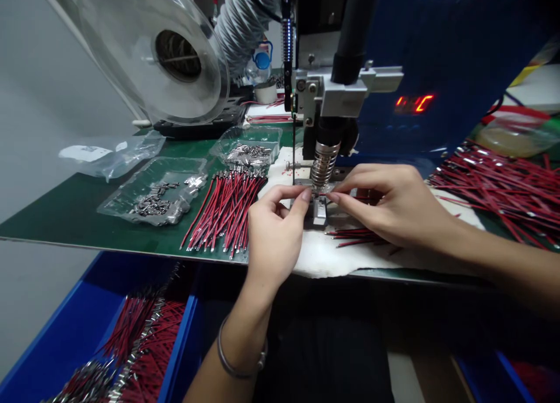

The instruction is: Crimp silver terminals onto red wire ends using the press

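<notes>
Both hands meet at the small metal block (319,210) under the spring-wrapped head (324,161) of a soldering machine. My left hand (280,225) pinches thumb against forefinger at the block's left side; whatever tiny part sits in that pinch is hidden by the fingertips. From the right, my right hand (389,202) has thumb and forefinger closed on a thin red wire, whose end points in toward the block. Under the right palm, several red and black wires (356,235) lie on a white cloth (326,257).
Left of my hands lies a bundle of red-black wires (230,210), beside clear trays (153,196) of small metal parts. A large wire pile (494,187) is at right. Below the table edge, a blue bin (181,339) holds more wires. A clear reel (144,47) stands behind.
</notes>
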Action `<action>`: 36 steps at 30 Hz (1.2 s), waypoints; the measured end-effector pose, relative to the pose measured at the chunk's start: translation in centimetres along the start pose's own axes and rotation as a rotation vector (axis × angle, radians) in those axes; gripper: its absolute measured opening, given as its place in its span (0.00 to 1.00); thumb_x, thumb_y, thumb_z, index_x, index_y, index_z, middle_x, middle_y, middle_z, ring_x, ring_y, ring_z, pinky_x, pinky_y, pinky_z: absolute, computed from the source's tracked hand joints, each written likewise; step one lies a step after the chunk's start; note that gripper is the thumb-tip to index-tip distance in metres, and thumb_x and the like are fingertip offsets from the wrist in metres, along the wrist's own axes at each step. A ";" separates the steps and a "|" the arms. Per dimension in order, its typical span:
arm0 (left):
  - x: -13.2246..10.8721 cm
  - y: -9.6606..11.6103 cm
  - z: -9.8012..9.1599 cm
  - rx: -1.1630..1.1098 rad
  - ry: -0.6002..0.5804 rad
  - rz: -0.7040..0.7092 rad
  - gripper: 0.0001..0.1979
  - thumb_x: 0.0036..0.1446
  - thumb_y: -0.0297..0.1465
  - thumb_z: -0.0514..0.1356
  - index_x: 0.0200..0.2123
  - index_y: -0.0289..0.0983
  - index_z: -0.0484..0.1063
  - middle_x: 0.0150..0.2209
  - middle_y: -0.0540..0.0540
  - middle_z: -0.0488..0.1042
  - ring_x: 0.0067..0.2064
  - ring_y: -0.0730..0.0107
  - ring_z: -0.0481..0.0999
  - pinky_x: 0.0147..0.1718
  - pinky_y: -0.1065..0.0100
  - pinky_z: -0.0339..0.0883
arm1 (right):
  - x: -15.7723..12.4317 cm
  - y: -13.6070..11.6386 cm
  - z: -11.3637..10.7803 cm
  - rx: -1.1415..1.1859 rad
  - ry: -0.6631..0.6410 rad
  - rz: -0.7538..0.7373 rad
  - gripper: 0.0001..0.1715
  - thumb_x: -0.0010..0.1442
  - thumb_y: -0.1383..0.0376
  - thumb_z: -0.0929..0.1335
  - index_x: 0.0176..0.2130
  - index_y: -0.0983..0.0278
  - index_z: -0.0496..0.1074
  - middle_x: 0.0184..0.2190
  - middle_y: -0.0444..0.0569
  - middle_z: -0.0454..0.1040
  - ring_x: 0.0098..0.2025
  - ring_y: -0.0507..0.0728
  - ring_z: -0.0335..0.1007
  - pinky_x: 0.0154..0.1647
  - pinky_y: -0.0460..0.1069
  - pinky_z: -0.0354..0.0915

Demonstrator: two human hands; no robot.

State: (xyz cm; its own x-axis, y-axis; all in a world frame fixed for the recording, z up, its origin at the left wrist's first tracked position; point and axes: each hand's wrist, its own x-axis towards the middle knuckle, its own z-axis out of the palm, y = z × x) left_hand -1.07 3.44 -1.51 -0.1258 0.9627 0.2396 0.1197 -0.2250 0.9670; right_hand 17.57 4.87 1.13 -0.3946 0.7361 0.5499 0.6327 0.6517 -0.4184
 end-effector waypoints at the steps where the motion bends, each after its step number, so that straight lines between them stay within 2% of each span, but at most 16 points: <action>1: 0.0 0.0 0.0 -0.001 -0.001 -0.001 0.06 0.58 0.34 0.68 0.35 0.37 0.81 0.35 0.44 0.80 0.36 0.65 0.78 0.27 0.71 0.68 | 0.0 0.0 0.0 -0.003 -0.002 0.001 0.08 0.63 0.65 0.71 0.34 0.64 0.81 0.29 0.47 0.78 0.26 0.51 0.70 0.25 0.47 0.61; 9: 0.0 0.1 0.0 -0.007 -0.006 -0.005 0.06 0.58 0.34 0.68 0.36 0.38 0.81 0.36 0.44 0.81 0.37 0.65 0.78 0.26 0.72 0.66 | -0.1 0.2 0.0 -0.022 0.000 -0.024 0.07 0.63 0.66 0.71 0.35 0.65 0.81 0.31 0.48 0.78 0.28 0.52 0.72 0.28 0.47 0.64; 16: 0.0 -0.5 -0.4 -0.053 -0.041 0.020 0.06 0.58 0.34 0.68 0.37 0.38 0.81 0.38 0.44 0.81 0.37 0.67 0.77 0.26 0.73 0.66 | -0.1 0.7 -0.1 -0.070 0.056 -0.186 0.06 0.64 0.66 0.71 0.37 0.65 0.80 0.33 0.50 0.79 0.30 0.53 0.74 0.31 0.47 0.67; 20: 0.1 -0.7 -0.5 -0.048 -0.052 0.026 0.07 0.58 0.35 0.69 0.38 0.38 0.81 0.37 0.45 0.81 0.36 0.68 0.77 0.28 0.73 0.66 | -0.1 0.9 -0.1 -0.089 0.037 -0.220 0.06 0.64 0.67 0.71 0.41 0.64 0.79 0.35 0.50 0.79 0.30 0.52 0.74 0.31 0.46 0.67; 25: 0.0 -0.5 -0.3 -0.052 -0.035 0.000 0.09 0.58 0.38 0.69 0.34 0.37 0.81 0.34 0.46 0.80 0.34 0.72 0.75 0.31 0.74 0.67 | -0.1 1.0 -0.2 -0.090 0.019 -0.275 0.08 0.66 0.69 0.69 0.39 0.68 0.79 0.34 0.51 0.79 0.33 0.52 0.75 0.34 0.45 0.67; 36: 0.1 -0.5 -0.4 -0.017 -0.014 -0.004 0.07 0.57 0.36 0.69 0.35 0.37 0.81 0.34 0.46 0.81 0.35 0.71 0.76 0.28 0.75 0.65 | 0.2 1.2 -0.4 -0.035 -0.106 -0.269 0.12 0.67 0.73 0.66 0.43 0.70 0.79 0.38 0.53 0.78 0.37 0.54 0.76 0.36 0.46 0.67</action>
State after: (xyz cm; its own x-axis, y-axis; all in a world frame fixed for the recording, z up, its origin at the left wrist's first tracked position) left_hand -1.54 3.63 -1.93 -0.1120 0.9656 0.2345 0.1022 -0.2235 0.9693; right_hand 18.53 5.66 1.06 -0.6176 0.5536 0.5587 0.5174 0.8210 -0.2415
